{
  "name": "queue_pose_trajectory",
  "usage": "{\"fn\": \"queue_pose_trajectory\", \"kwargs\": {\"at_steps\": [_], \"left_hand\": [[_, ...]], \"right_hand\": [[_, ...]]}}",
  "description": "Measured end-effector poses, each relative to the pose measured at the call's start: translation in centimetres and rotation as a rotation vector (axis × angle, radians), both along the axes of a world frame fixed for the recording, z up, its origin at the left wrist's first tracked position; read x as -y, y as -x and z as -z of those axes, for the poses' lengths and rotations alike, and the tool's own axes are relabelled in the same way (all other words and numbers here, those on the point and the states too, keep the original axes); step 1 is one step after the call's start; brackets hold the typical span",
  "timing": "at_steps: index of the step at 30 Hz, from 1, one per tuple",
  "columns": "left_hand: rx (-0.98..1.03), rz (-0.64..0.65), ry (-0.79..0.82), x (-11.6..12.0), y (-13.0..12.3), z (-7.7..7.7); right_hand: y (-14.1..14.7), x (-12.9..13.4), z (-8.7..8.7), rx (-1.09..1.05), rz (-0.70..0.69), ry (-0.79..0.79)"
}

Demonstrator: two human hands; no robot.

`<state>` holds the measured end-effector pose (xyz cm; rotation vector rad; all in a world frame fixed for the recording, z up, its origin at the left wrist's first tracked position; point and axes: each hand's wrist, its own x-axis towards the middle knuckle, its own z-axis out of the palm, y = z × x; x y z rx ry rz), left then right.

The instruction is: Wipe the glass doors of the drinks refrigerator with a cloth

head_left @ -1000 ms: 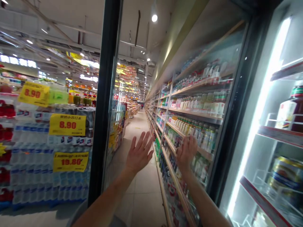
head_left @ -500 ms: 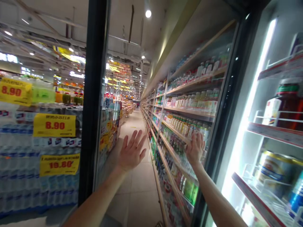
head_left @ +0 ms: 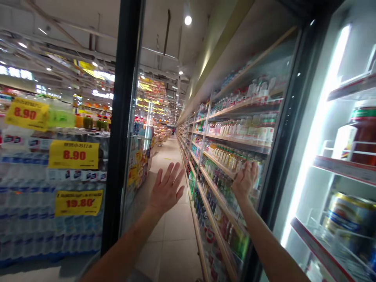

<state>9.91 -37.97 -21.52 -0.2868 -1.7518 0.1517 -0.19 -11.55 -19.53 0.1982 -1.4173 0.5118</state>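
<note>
A glass door (head_left: 152,149) in a black frame stands swung out from a lit refrigerated cabinet (head_left: 319,133), and shelving shows through or in its pane. My left hand (head_left: 167,192) lies flat at the pane, fingers spread and holding nothing. To its right, nearer the hinge side of the frame, my right hand (head_left: 245,182) is also raised flat to the glass with outstretched fingers, slightly blurred. Both palms face away from me. Whether each palm truly presses on the glass is hard to make out.
At the right, cabinet shelves carry a dark red bottle (head_left: 366,137) and gold-topped cans (head_left: 342,213). Left of the door stand stacked water bottles (head_left: 26,219) with yellow price signs (head_left: 74,154). Long shelves of drinks (head_left: 232,156) and an aisle floor (head_left: 164,156) appear in the pane.
The view has turned slightly left, so the door frame, price signs and cabinet sit further right. Both hands stay flat at the pane, with little shift between them.
</note>
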Motion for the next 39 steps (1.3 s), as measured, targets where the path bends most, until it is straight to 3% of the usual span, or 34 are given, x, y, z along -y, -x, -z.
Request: {"fn": "queue_pose_trajectory", "kwargs": {"at_steps": [2, 5, 7, 8, 11, 13, 16, 18, 23, 24, 27, 29, 33, 34, 39], "left_hand": [[0.004, -0.010, 0.005, 0.0, 0.0, 0.0], [0.000, -0.016, 0.005, 0.0, -0.1, 0.1], [-0.003, -0.021, -0.002, 0.0, -0.1, 0.1], [-0.004, -0.023, -0.005, 0.0, -0.1, 0.1], [-0.010, -0.013, -0.004, -0.1, -0.2, 0.0], [-0.022, 0.001, -0.002, -0.1, -0.1, 0.0], [-0.035, 0.011, -0.007, 0.0, 0.0, 0.0], [-0.039, 0.017, -0.011, 0.1, 0.2, 0.1], [-0.037, 0.024, -0.011, 0.1, 0.1, 0.0], [-0.036, 0.020, -0.012, 0.1, 0.0, 0.0], [-0.040, 0.013, -0.009, 0.0, -0.1, 0.0], [-0.041, 0.012, -0.007, -0.1, -0.2, 0.0], [-0.035, 0.009, -0.007, -0.1, -0.3, -0.1], [-0.034, 0.007, -0.006, -0.1, -0.3, 0.0], [-0.044, -0.003, 0.000, 0.0, -0.1, 0.1]], "right_hand": [[-0.2, 0.8, -0.4, -0.021, -0.002, 0.035], [-0.6, 1.8, -0.4, 0.001, -0.046, -0.303], [-0.4, 1.2, -1.0, 0.016, -0.049, -0.414], [-0.1, 0.5, -1.5, 0.021, -0.036, -0.352], [0.9, -1.7, -3.6, 0.018, 0.014, 0.070], [1.0, -1.9, -4.3, 0.002, 0.017, 0.111], [0.5, -0.4, -4.4, -0.018, -0.014, -0.294], [0.4, 0.3, -4.6, -0.022, -0.017, -0.424], [0.8, -0.1, -6.0, -0.054, 0.028, 0.033], [0.7, 0.0, -5.9, -0.060, 0.026, 0.004], [0.0, 1.1, -5.5, -0.052, -0.008, -0.379], [-0.1, 1.3, -5.6, -0.050, -0.014, -0.466], [0.3, 0.5, -6.7, -0.062, 0.015, -0.021], [0.3, 0.6, -6.8, -0.064, 0.013, 0.005], [-0.3, 2.3, -6.4, -0.070, -0.027, -0.480]]}}
